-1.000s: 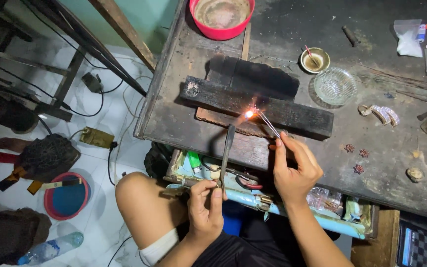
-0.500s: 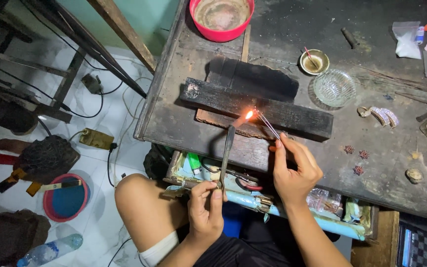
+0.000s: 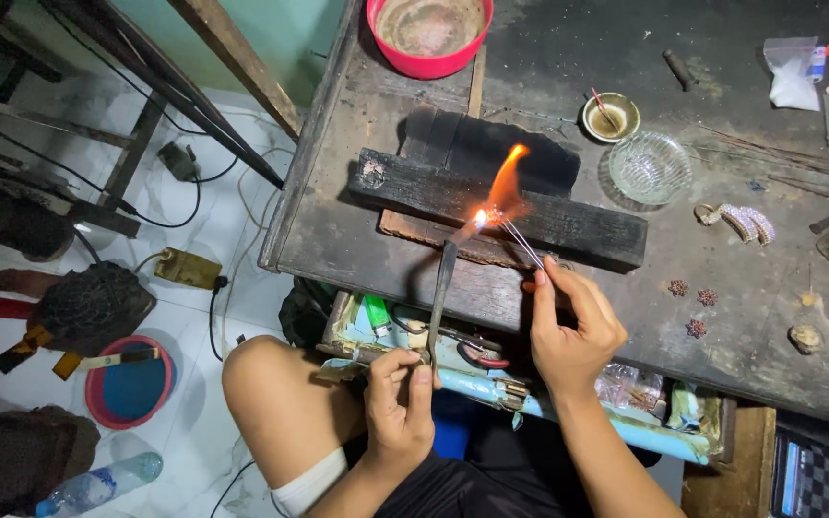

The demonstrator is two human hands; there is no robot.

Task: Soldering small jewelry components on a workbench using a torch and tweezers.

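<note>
Two bare hands work over a dark, scorched wooden counter [image 3: 722,317], seen from above. At the near edge of the charred black wooden block [image 3: 491,206], the left hand [image 3: 400,408] is closed around the lower end of a slim metal torch pipe [image 3: 441,293], which rises from the person's lap toward the block. An orange flame [image 3: 506,187] leaps from the pipe's tip and licks across the block's top. The right hand [image 3: 568,331], just right of the pipe, pinches long thin steel tweezers [image 3: 520,240] between thumb and fingers; their tips reach into the base of the flame, holding a tiny glowing piece [image 3: 480,219] too small to make out, just above the block's near edge. Beyond the block, at the counter's far edge, stands a red plastic basin [image 3: 429,34]. Right of the block sit a small brass bowl [image 3: 610,117] and a clear ribbed glass dish [image 3: 649,167]. Farther right lie three small reddish star-shaped ornaments [image 3: 693,302].
</note>
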